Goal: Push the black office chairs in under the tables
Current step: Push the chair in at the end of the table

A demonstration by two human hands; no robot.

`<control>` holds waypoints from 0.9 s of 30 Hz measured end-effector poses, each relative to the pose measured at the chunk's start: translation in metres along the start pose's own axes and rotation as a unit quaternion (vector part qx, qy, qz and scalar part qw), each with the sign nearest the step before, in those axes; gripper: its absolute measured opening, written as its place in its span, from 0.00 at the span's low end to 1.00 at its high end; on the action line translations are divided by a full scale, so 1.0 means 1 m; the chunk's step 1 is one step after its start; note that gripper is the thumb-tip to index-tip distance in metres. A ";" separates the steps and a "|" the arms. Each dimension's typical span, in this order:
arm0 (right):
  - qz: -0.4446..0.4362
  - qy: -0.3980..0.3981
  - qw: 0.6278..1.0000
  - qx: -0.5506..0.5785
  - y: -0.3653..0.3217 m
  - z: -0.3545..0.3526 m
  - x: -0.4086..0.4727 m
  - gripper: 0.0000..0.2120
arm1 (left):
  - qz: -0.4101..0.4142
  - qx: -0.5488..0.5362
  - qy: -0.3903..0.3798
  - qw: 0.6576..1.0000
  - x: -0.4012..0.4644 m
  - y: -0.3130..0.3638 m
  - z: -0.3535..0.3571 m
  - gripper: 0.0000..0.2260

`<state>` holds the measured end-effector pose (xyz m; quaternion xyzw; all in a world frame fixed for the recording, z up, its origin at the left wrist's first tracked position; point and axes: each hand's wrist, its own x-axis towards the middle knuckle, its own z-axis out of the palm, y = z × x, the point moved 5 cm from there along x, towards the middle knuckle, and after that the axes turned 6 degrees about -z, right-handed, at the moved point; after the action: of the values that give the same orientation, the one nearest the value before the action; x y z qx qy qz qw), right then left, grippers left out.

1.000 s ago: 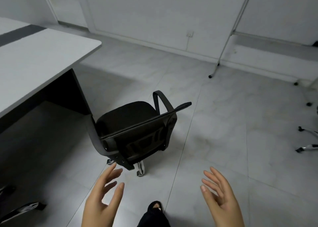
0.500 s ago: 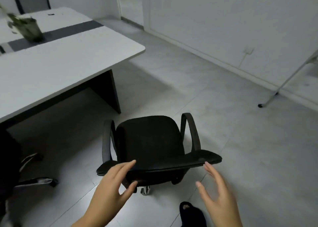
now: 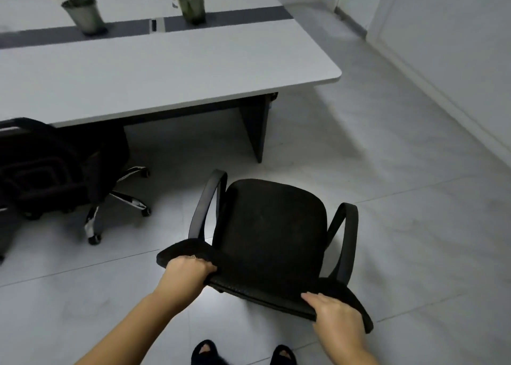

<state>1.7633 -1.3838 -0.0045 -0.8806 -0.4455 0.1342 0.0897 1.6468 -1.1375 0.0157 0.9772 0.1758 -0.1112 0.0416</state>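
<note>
Both hands clasp the top edge of the chair's backrest (image 3: 257, 290): the left hand (image 3: 185, 275) is curled over its left end, the right hand (image 3: 336, 319) gripping near its right end, fingers wrapped over the rim. The chair (image 3: 272, 232) stands on the floor (image 3: 401, 198) in front of the table (image 3: 154, 69), seat toward the table but not under it — just off the table's right corner and its dark leg panel (image 3: 255, 127). A second black chair (image 3: 55, 165) sits at the left, its back close against the table edge. Two potted plants (image 3: 83, 13) (image 3: 190, 2) stand on the dark strip along the tabletop. No writing or labels can be read. Pale tiles, white walls; two dark slippers (image 3: 206, 353) show at the bottom edge.
</note>
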 end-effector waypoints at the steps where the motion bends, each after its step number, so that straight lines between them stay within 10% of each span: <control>1: -0.009 -0.002 1.000 0.001 0.003 -0.004 0.005 0.32 | -0.018 -0.003 -0.005 1.000 -0.002 0.001 0.002 0.17; 16: -0.167 -0.039 0.983 -0.072 -0.014 -0.042 0.164 0.17 | -0.206 -0.050 -0.019 0.977 0.022 -0.061 -0.010 0.11; 27: -0.184 -0.050 0.980 -0.053 -0.069 -0.031 0.288 0.17 | -0.180 -0.051 -0.032 0.982 0.087 -0.182 -0.026 0.09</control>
<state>1.8841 -1.1121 -0.0008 -0.7790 -0.6107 0.1353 0.0442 1.6671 -0.9357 0.0131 0.9221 0.3527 -0.1393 0.0764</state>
